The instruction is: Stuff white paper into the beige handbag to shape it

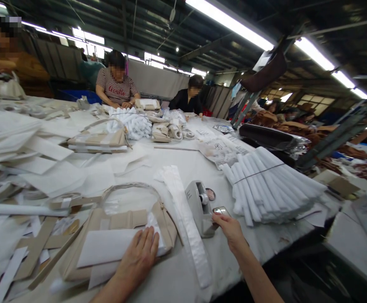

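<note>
My left hand [141, 254] lies flat, fingers stretched, on a white sheet [105, 246] that covers the front of a beige handbag [99, 219]. The bag lies on the table with its handle arched toward the far side. My right hand [229, 227] has thumb and fingers pinched together at the near end of a grey tape dispenser [199, 206]. Whatever sits between those fingertips is too small to make out. A phone [221, 210] lies just beyond the right hand. Between bag and dispenser stretches a stack of flat clear plastic bags [186, 227].
A tied bundle of white foam rolls [265, 185] sits to the right by the table edge. Loose white sheets [57, 172] and beige strips crowd the left. Another beige bag [99, 139] lies farther back. Several people work across the table, one in a striped shirt [116, 86].
</note>
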A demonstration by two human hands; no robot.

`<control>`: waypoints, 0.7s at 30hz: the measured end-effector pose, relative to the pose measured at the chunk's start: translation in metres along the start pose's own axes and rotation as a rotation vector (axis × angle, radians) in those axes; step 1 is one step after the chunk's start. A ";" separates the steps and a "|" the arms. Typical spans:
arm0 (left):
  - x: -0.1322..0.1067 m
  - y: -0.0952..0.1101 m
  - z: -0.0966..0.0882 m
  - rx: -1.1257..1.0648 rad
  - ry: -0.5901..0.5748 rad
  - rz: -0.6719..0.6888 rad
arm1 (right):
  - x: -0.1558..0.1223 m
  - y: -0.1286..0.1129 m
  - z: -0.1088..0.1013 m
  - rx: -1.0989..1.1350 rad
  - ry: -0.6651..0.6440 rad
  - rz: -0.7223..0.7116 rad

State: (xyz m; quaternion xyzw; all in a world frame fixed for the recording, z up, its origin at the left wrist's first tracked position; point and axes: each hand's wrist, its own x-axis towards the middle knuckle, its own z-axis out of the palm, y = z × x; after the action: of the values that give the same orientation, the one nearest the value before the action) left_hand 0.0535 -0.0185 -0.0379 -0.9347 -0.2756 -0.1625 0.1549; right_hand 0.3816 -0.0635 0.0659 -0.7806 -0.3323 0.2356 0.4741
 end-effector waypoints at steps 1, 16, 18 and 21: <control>0.000 0.000 0.000 0.001 0.005 -0.005 | -0.004 0.001 -0.002 0.008 0.021 -0.001; 0.002 0.002 -0.008 -0.004 -0.009 -0.052 | -0.051 0.043 -0.010 0.045 0.055 0.187; 0.002 0.002 -0.007 -0.013 -0.023 -0.062 | -0.047 0.047 -0.006 0.042 0.060 0.159; 0.002 0.002 -0.005 -0.010 -0.029 -0.015 | -0.044 0.057 -0.005 -0.076 0.092 0.133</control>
State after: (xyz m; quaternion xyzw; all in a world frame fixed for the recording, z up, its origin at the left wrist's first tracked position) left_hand 0.0554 -0.0211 -0.0330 -0.9356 -0.2840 -0.1513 0.1449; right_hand 0.3728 -0.1176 0.0193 -0.8283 -0.2663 0.2177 0.4424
